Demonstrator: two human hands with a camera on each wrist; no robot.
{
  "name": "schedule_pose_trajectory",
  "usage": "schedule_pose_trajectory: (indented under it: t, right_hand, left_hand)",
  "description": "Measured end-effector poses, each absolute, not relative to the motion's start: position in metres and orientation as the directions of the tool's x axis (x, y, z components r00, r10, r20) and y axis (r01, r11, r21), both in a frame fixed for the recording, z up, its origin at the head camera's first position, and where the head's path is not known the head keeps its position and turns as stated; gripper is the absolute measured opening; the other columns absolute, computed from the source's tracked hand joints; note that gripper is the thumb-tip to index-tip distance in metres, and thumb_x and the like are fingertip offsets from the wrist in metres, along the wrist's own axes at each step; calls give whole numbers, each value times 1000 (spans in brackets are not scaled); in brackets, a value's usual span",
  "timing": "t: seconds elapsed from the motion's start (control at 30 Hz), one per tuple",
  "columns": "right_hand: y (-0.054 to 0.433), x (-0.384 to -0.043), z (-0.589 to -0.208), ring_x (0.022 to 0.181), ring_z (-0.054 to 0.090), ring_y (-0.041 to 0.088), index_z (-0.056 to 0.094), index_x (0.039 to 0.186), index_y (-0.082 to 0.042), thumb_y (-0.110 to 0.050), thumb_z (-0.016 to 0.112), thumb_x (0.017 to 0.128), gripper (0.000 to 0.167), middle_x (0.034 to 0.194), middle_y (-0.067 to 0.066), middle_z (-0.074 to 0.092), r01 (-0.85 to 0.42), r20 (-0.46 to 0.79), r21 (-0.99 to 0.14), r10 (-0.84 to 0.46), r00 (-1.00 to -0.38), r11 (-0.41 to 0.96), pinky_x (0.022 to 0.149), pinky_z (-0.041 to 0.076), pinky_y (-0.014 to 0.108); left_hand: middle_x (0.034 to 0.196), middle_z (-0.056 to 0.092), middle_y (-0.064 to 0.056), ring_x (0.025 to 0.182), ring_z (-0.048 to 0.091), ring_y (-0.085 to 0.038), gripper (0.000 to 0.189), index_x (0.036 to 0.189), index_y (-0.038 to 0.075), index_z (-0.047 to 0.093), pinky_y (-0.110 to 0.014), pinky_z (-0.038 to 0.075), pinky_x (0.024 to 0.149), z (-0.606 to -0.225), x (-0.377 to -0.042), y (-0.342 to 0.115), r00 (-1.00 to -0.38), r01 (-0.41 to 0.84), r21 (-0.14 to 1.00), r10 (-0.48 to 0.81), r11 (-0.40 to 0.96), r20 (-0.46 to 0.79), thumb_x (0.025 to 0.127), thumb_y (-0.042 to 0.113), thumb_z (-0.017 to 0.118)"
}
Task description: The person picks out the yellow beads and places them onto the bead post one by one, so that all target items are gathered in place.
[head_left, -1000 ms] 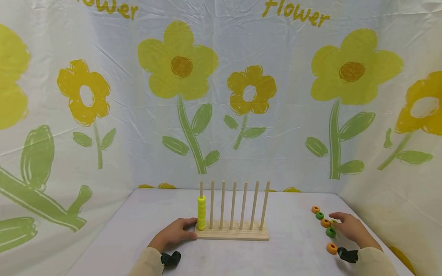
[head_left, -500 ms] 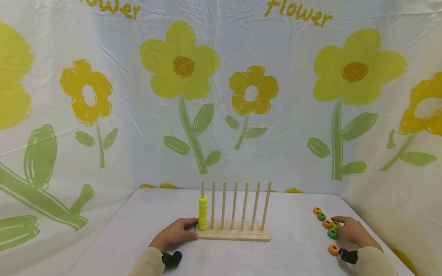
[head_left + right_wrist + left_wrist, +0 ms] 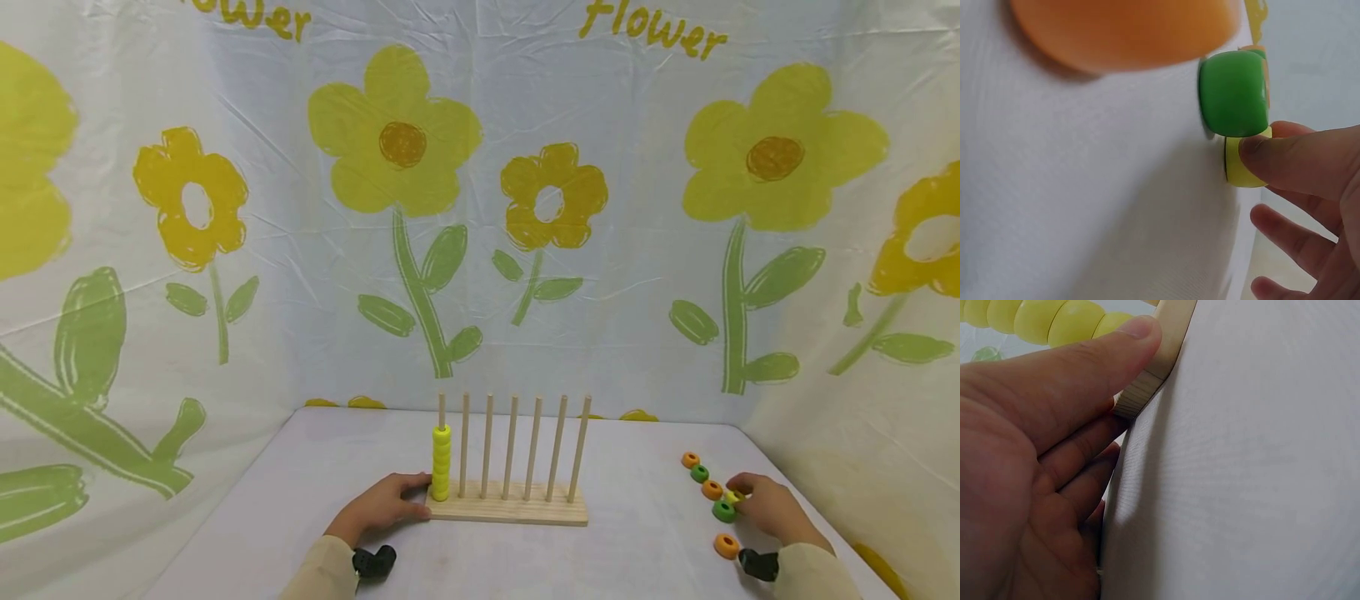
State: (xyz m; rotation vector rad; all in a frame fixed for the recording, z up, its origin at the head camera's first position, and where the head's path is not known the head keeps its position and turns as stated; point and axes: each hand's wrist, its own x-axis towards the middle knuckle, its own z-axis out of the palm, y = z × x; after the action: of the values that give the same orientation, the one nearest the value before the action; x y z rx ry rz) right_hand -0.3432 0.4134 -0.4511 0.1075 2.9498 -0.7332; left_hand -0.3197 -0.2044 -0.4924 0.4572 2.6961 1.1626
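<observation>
A wooden peg rack [image 3: 510, 510] stands mid-table, its several upright pegs in a row. Bright yellow beads [image 3: 441, 464] are stacked on the leftmost peg, whose tip shows above them. My left hand [image 3: 378, 505] holds the left end of the rack's base, thumb [image 3: 1129, 347] at the front edge and the other fingers partly hidden behind. On the right, my right hand [image 3: 772, 506] pinches a yellow bead [image 3: 1242, 169] between thumb and index finger, the other fingers spread. That bead is low at the tabletop, right beside a green bead [image 3: 1234, 94].
Near the right hand lie loose beads: an orange bead [image 3: 726, 546] closest to me, then another orange bead [image 3: 712, 490], a green bead [image 3: 700, 473] and a far orange bead [image 3: 690, 459]. A flower-printed curtain [image 3: 630, 333] hangs behind and at both sides of the white table [image 3: 600, 558].
My right thumb and index finger have closed on the yellow bead, and the hand has shifted slightly toward me. The left hand keeps its hold on the rack. The head view has drifted slightly.
</observation>
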Motion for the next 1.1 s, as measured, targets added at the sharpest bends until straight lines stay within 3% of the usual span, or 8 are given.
schedule_pose_trajectory:
  t: [0.43,0.7,1.1]
  right_hand:
    - [412,-332,-438,102,56,51,61,116,11,-10,65,84,39,109,32,63,-1,-22,-375,-10,-1000,927,84,48,59]
    - [408,-334,-431,102,57,48,62,117,9,-19,70,86,42,112,30,63,10,-42,-380,-6,-999,925,82,50,57]
    - [391,-329,-425,102,56,46,58,125,2,-27,67,90,46,118,31,59,-29,-20,-419,-41,-999,907,81,51,58]
  left_hand:
    - [147,49,-13,139,37,-43,71,140,15,53,-66,28,110,-493,-319,-205,-939,208,738,342,642,-33,79,44,76]
    - [147,49,-12,139,37,-42,71,140,17,54,-65,28,110,-492,-318,-204,-946,182,735,319,653,-49,78,45,77]
    - [146,50,-12,138,38,-42,72,139,15,54,-65,28,110,-491,-320,-204,-942,210,725,333,656,-29,78,45,77]
